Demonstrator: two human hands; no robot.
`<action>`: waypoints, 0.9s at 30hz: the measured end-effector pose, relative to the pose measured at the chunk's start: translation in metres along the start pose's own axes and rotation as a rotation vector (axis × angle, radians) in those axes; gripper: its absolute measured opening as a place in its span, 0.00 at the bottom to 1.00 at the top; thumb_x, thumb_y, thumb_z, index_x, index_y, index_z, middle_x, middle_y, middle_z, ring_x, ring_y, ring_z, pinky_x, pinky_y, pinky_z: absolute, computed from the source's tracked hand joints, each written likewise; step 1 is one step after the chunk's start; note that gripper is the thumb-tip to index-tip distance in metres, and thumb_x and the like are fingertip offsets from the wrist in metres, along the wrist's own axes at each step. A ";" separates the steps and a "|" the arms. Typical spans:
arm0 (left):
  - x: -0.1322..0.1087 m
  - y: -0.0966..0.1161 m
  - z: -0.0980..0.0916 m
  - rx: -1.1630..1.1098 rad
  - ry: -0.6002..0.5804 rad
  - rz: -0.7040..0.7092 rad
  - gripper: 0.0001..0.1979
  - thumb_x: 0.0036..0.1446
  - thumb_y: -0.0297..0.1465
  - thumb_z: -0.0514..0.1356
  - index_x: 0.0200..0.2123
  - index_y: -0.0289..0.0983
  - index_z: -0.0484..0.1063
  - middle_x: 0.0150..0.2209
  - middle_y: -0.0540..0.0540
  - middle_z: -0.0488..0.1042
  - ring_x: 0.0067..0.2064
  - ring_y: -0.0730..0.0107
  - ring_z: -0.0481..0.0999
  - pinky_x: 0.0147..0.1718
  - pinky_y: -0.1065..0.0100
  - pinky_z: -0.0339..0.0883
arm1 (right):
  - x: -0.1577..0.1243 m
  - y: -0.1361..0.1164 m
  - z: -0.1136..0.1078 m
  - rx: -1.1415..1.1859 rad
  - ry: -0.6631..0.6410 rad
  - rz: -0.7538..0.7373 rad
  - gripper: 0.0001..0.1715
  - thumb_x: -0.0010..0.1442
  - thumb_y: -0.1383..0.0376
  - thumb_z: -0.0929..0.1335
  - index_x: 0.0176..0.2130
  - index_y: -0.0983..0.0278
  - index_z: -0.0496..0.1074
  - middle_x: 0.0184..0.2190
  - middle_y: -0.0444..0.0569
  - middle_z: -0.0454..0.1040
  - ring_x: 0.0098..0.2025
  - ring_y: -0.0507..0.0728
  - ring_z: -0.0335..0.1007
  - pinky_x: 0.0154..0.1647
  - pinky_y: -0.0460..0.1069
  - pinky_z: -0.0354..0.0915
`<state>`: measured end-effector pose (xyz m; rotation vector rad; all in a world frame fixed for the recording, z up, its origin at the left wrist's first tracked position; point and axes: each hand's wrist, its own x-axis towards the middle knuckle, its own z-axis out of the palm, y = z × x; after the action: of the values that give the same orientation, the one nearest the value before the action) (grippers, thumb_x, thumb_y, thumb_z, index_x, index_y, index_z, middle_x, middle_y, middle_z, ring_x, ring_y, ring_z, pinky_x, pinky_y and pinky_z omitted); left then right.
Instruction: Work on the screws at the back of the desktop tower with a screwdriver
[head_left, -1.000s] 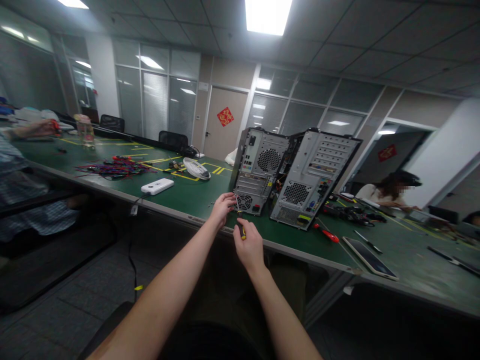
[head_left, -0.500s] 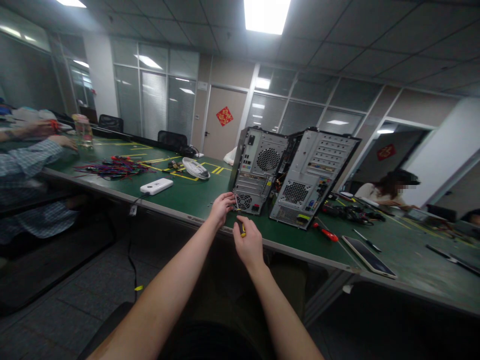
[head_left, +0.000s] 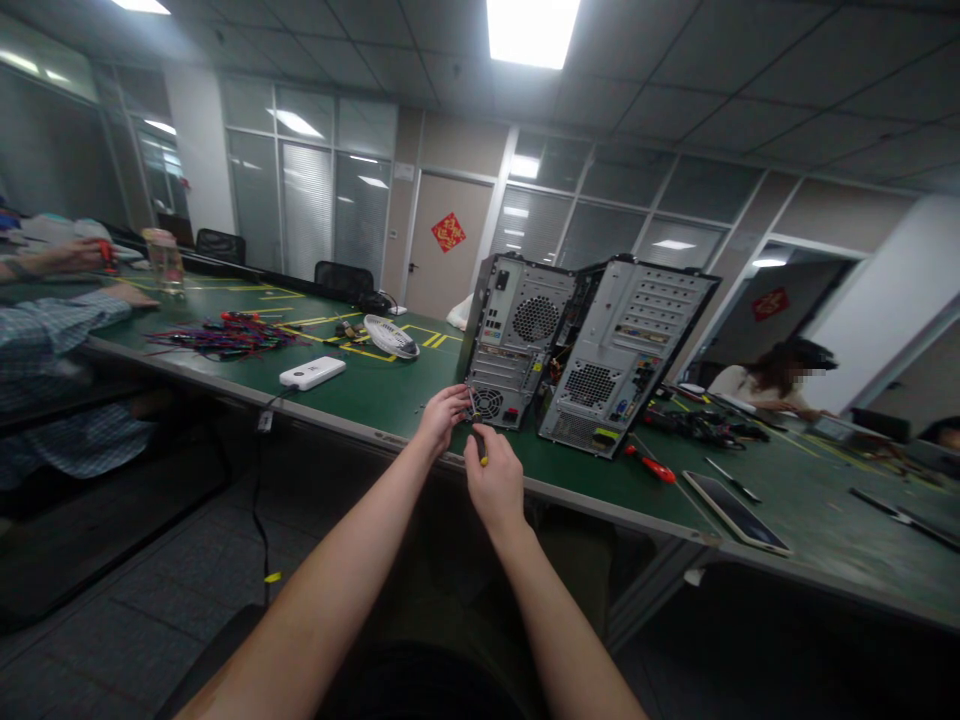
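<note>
My right hand (head_left: 496, 484) is closed around the dark and yellow handle of a screwdriver (head_left: 481, 446). Its thin shaft points up at the lower left corner of the back of a computer tower (head_left: 513, 372). Beside the shaft's tip, my left hand (head_left: 444, 418) has its fingers drawn together at the tower's edge; what lies between the fingertips is too small to make out. A second computer tower (head_left: 609, 350) stands upright just to the right, tilted in view, with its rear ports and vents facing me.
On the green table (head_left: 360, 405) lie a white power bank-like box (head_left: 313, 373), a bundle of coloured wires (head_left: 225, 335) and a white basket (head_left: 391, 337). Rightward are a red-handled tool (head_left: 651, 464), a phone (head_left: 735, 510) and black cables (head_left: 705, 425). People sit at both sides.
My right hand has turned slightly on the screwdriver handle, showing less of its yellow part. My left hand stays at the tower's corner. At far left, a co-worker's hand with a red object shifted.
</note>
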<state>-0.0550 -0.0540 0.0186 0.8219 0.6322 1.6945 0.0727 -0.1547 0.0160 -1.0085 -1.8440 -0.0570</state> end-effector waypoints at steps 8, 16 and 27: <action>-0.002 0.001 0.001 -0.010 -0.013 0.004 0.21 0.42 0.22 0.64 0.44 0.34 0.77 0.51 0.37 0.80 0.42 0.66 0.80 0.36 0.70 0.66 | 0.004 -0.005 0.003 -0.111 0.034 0.094 0.15 0.69 0.58 0.64 0.49 0.66 0.68 0.38 0.54 0.77 0.36 0.60 0.75 0.36 0.50 0.67; -0.005 0.002 0.002 -0.008 -0.013 0.004 0.19 0.44 0.23 0.64 0.44 0.35 0.77 0.50 0.39 0.80 0.41 0.68 0.80 0.35 0.71 0.66 | 0.004 -0.015 -0.003 -0.139 0.060 -0.018 0.16 0.69 0.68 0.60 0.50 0.61 0.73 0.42 0.52 0.68 0.40 0.57 0.71 0.43 0.50 0.68; -0.006 0.003 0.003 0.053 -0.051 0.005 0.15 0.51 0.28 0.66 0.45 0.35 0.77 0.45 0.40 0.82 0.37 0.72 0.79 0.36 0.71 0.68 | 0.010 -0.022 0.001 -0.301 0.077 0.182 0.21 0.74 0.55 0.58 0.53 0.68 0.65 0.38 0.58 0.77 0.33 0.61 0.75 0.32 0.50 0.66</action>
<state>-0.0532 -0.0609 0.0214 0.9022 0.6422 1.6621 0.0560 -0.1629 0.0319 -1.3599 -1.6976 -0.2666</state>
